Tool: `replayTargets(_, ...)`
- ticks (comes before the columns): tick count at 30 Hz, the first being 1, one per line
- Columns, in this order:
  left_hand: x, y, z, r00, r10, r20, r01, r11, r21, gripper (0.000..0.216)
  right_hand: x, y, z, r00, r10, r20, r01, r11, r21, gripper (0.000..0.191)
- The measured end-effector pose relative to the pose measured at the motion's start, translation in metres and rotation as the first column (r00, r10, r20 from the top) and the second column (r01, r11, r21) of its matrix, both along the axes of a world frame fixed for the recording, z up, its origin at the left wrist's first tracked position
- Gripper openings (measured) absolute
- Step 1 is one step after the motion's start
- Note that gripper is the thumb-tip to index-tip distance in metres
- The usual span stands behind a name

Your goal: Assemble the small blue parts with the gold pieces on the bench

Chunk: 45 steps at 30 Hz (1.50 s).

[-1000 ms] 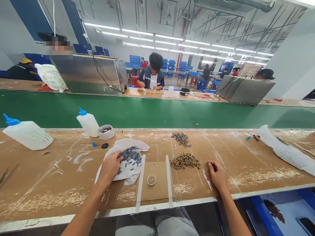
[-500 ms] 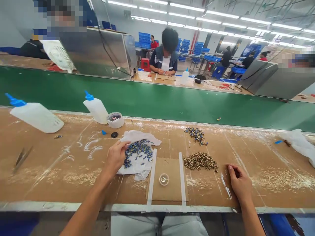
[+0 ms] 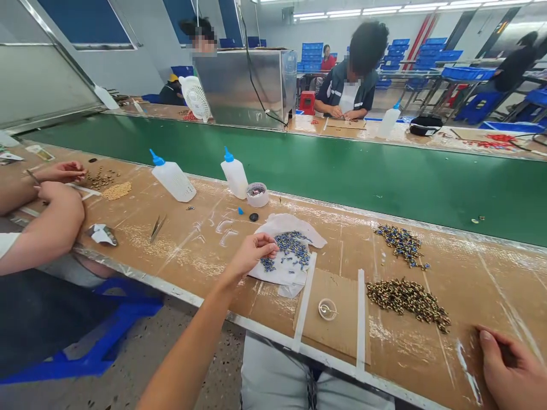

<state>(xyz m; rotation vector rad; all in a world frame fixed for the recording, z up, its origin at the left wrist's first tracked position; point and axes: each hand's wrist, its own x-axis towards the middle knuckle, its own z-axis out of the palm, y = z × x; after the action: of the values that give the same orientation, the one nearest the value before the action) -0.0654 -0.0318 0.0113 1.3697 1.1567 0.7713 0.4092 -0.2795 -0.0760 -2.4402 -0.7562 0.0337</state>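
Observation:
My left hand [image 3: 255, 253] hovers at the left edge of a heap of small blue-and-gold pieces [image 3: 294, 246], its thumb and fingertips drawn together. Whether a piece is between them is too small to tell. The heap lies on a crumpled white sheet [image 3: 318, 236]. At the right, my right hand [image 3: 510, 364] rests on the table with curled fingers, thumb and forefinger tips close together; anything in them is hidden. Beside it is a white smear [image 3: 469, 373]. A pile of small brown-gold pieces [image 3: 405, 302] lies nearer the middle. Between the hands, a small clear cup [image 3: 327, 309] stands on a cardboard pad [image 3: 337, 341].
White tape strips [image 3: 361, 319] edge the pad. More blue pieces [image 3: 399, 244] lie behind. Blue-capped bottles [image 3: 174, 181], a tape roll [image 3: 257, 195] and tweezers [image 3: 157, 229] are on the left. A co-worker's hands [image 3: 64, 176] work at far left. A green belt [image 3: 342, 179] runs beyond.
The view has swung left, bringing a neighbour's arms and a blue stool into sight. My left hand stays by the blue pieces; my right hand stays on the table, now partly out of frame.

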Motion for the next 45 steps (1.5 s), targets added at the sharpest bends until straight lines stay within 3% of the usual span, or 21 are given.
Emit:
replayTargets(3, 0.003, -0.011, 0.01, 0.999, -0.028, 0.042, 0.029, 0.999, -0.02, 0.043, 0.003, 0.0, -0.001, 1.0, 0.002, 0.006, -0.002, 1.0, -0.003, 0.018)
replayTargets(8, 0.013, -0.035, 0.022, 0.996, -0.035, 0.084, 0.029, 0.997, 0.076, 0.028, 0.012, -0.002, -0.008, 1.0, -0.003, 0.013, 0.003, 1.0, -0.021, 0.028)
replayTargets(12, 0.025, -0.061, 0.014, 0.994, 0.025, 0.103, -0.033, 0.996, 0.078, 0.024, 0.011, -0.006, -0.007, 1.0, -0.001, 0.019, 0.001, 1.0, -0.002, 0.038)
replayTargets(15, 0.032, -0.083, 0.003, 0.991, 0.059, 0.12, -0.063, 0.998, 0.029, 0.026, -0.002, -0.009, 0.003, 1.0, 0.015, -0.003, -0.015, 0.988, 0.156, 0.037)
replayTargets(19, 0.042, -0.109, -0.009, 0.982, 0.05, 0.185, -0.038, 0.997, -0.064, 0.024, -0.034, -0.007, 0.016, 0.991, 0.076, -0.114, -0.023, 0.91, 0.415, 0.042)
replayTargets(22, 0.051, -0.123, -0.014, 0.978, 0.025, 0.206, -0.002, 0.994, -0.112, 0.023, -0.072, -0.003, 0.019, 0.982, 0.138, -0.128, -0.069, 0.897, 0.436, 0.047)
replayTargets(24, 0.057, -0.13, -0.017, 0.978, 0.02, 0.209, 0.015, 0.986, -0.166, 0.022, -0.104, 0.002, 0.02, 0.948, 0.271, -0.167, -0.178, 0.886, 0.428, 0.043)
replayTargets(27, 0.063, -0.135, -0.021, 0.974, 0.029, 0.224, 0.026, 0.971, -0.24, 0.022, -0.152, 0.011, 0.024, 0.763, 0.582, -0.281, -0.436, 0.784, 0.442, 0.034)
replayTargets(28, 0.064, -0.136, -0.023, 0.973, 0.029, 0.231, 0.03, 0.968, -0.249, 0.022, -0.165, 0.014, 0.026, 0.681, 0.653, -0.332, -0.502, 0.746, 0.438, 0.033)
replayTargets(30, 0.065, -0.138, -0.025, 0.969, 0.022, 0.247, 0.043, 0.966, -0.253, 0.022, -0.184, 0.022, 0.029, 0.602, 0.7, -0.385, -0.545, 0.712, 0.442, 0.032)
replayTargets(39, 0.062, -0.145, -0.023, 0.979, -0.055, 0.198, 0.089, 0.982, -0.165, 0.021, -0.201, 0.046, 0.042, 0.55, 0.782, -0.295, -0.65, 0.622, 0.437, 0.019)
replayTargets(45, 0.06, -0.148, -0.023, 0.972, -0.097, 0.213, 0.153, 0.952, -0.265, 0.03, -0.21, 0.055, 0.054, 0.581, 0.804, -0.123, -0.699, 0.571, 0.43, 0.015)
